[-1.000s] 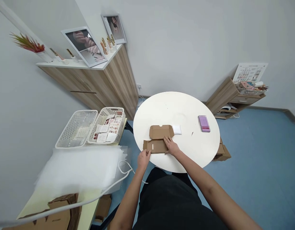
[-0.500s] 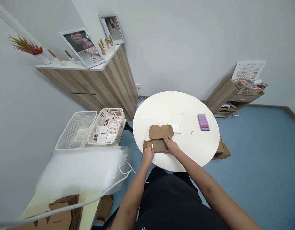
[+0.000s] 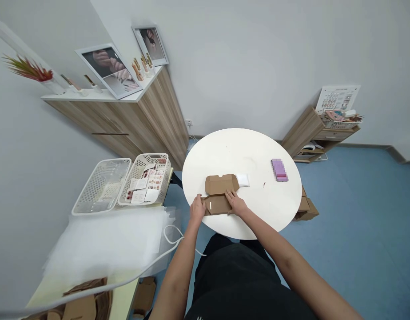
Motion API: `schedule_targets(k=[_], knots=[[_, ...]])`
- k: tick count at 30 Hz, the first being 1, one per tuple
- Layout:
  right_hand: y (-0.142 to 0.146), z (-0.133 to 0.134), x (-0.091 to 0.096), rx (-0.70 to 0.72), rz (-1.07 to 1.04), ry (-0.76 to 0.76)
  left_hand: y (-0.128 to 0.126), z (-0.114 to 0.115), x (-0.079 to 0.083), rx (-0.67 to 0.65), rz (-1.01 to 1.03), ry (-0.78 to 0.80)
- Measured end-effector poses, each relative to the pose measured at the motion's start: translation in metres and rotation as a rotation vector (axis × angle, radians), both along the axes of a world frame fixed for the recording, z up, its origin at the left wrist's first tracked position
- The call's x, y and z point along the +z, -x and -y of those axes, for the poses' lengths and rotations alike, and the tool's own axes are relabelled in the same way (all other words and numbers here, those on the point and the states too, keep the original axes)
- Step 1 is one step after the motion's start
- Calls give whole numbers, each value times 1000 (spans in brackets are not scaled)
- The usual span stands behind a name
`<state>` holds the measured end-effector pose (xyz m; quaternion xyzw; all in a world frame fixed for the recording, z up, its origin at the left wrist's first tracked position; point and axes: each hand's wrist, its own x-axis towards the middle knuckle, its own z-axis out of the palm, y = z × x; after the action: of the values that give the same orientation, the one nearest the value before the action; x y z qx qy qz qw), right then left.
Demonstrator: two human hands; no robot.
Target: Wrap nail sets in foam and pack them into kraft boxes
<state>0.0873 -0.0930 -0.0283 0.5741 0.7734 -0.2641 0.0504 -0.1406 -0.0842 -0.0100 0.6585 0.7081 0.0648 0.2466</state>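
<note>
A brown cardboard box (image 3: 221, 184) lies unfolded near the front of the round white table (image 3: 258, 146), its lid panel spread toward the back. My left hand (image 3: 198, 208) grips the side flap at the box's left end, fingers bent over its edge. My right hand (image 3: 236, 203) rests on the right end of the box, thumb and fingers apart, pressing on its side panel. A small white slot shows in the base panel. Just behind the box's right corner lies a white packet (image 3: 243, 180).
A purple pixelated item (image 3: 280, 170) lies at the table's right. On the left side table are a white basket of cards (image 3: 148, 180), another white basket (image 3: 103, 186), translucent sheets (image 3: 114, 240) and folded cardboard (image 3: 81, 306). A white cable (image 3: 151, 260) crosses there. Cardboard boxes (image 3: 306, 206) stand on the floor.
My left hand has moved from the box's front edge to its left end, and the left flap is now raised under its fingers. My right hand stays on the right end.
</note>
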Motion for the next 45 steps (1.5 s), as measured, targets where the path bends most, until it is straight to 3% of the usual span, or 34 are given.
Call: schedule_targets(k=[7,12,17,20,22,25,27,31,36,40,45], knots=[[0,0,-3,-14,-21,-5,-28,-10,3,-198,-206,35],[2,-1,-4,-9,-7,-15,-41,-9,-1,-219,-240,20],[2,-1,-4,-8,-10,-19,-34,-8,-2,-216,-191,-17],[2,-1,-3,-10,-14,-24,-19,-4,-8,-83,-100,-143],[2,-1,-2,-5,-16,-24,-6,2,-14,129,-29,-229],[2,-2,-1,-2,-7,-19,10,10,-23,386,151,-114],[1,-2,-1,-8,-4,-7,17,14,-26,437,255,22],[0,-1,-3,-12,-18,15,17,20,-21,375,382,151],[0,-1,-2,1,-10,-7,1,21,-2,261,450,137],[0,0,0,3,-2,-17,-18,21,7,163,352,123],[1,0,-4,0,-7,-18,-33,20,5,51,108,65]])
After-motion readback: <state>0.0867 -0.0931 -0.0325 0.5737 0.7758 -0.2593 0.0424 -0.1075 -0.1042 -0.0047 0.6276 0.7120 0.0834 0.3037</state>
